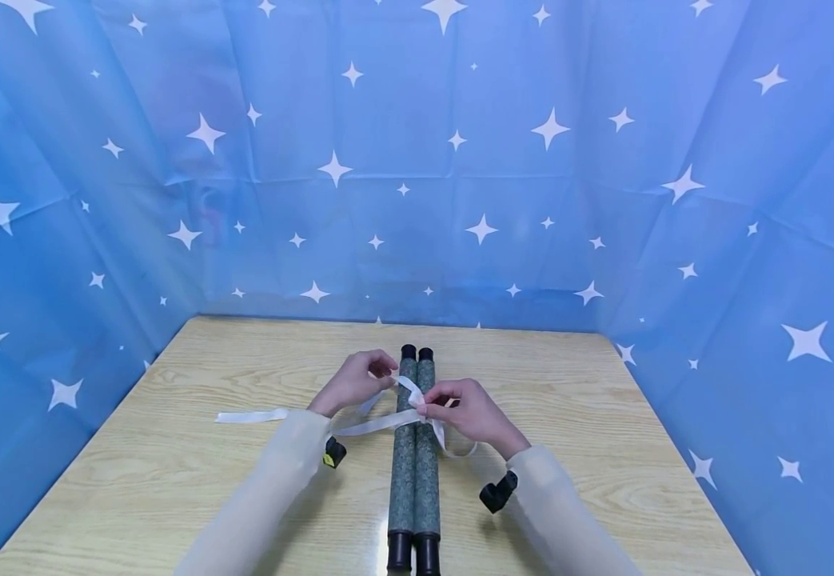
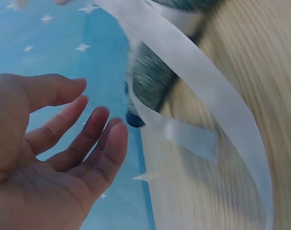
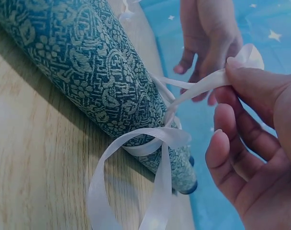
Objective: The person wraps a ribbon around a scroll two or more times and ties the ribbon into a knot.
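A green patterned scroll point(image 1: 404, 480), its two rolls side by side with dark end knobs, lies lengthwise on the table. White ribbon point(image 1: 373, 424) is wrapped around its middle, with a loop and loose tails on both sides. In the right wrist view, my right hand point(image 3: 274, 187) pinches a strand of the ribbon point(image 3: 207, 84) between thumb and index finger, just above the scroll point(image 3: 88, 72). My left hand point(image 2: 45, 187) hovers left of the scroll point(image 2: 152, 72), fingers loosely bent. Nothing shows between its thumb and fingertips, and the ribbon point(image 2: 222, 96) passes beside it.
The light wood table point(image 1: 244, 496) runs back to a blue curtain point(image 1: 417, 200) with white stars, which also hangs along both sides. One ribbon tail point(image 1: 251, 417) stretches out to the left. Small black devices sit on both wrists.
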{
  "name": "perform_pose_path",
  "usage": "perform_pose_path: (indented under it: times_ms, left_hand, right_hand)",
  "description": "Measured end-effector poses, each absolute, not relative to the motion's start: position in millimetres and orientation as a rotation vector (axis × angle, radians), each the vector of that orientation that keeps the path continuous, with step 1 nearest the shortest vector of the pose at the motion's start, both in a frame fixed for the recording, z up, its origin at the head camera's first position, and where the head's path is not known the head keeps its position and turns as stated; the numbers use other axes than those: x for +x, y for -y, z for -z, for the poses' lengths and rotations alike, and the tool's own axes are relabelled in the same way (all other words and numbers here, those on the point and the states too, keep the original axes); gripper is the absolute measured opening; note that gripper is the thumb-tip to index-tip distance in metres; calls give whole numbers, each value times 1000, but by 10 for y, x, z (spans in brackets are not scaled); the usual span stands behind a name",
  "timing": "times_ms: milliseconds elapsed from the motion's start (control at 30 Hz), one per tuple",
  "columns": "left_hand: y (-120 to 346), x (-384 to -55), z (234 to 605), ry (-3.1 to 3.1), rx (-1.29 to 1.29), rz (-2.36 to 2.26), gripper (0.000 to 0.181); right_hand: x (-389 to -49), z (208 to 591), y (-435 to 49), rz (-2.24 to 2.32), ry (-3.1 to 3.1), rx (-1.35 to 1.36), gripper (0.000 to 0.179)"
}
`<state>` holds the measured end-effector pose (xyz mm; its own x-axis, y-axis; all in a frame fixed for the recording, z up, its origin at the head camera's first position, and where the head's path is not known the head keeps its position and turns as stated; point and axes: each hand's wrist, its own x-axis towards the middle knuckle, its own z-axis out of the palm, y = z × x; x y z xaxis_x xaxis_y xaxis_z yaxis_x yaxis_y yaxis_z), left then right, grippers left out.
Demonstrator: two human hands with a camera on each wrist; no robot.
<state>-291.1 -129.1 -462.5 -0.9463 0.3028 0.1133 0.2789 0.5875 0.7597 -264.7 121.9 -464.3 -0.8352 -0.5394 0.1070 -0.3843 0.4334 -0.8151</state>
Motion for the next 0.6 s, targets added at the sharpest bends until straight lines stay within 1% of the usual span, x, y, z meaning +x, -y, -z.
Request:
perform_pose_path:
  times_ms: [133, 233, 400, 500, 600]
  left_hand:
    - [1273, -3010, 4694, -2868, 578, -1141, 32]
    - [1238, -3070, 4746, -2893, 579, -1020, 33]
    - [1162, -3138, 4830, -2939, 571, -851, 21]
    - [1132, -3164, 4868, -2998, 608, -793, 12]
    - [1127, -3171, 4888, -3049, 631, -770, 11]
  right_hand:
    - [-2649, 4653, -1219, 1349, -2510, -839, 11]
    - [-2650, 4658, -1221, 1346, -2508, -845, 12]
    - [-2649, 4652, -1217, 1351, -2508, -833, 12]
    - [-2649, 4648, -1209, 1358, -2503, -821, 13]
    - [-2649, 4650, -1203, 1366, -2495, -790, 14]
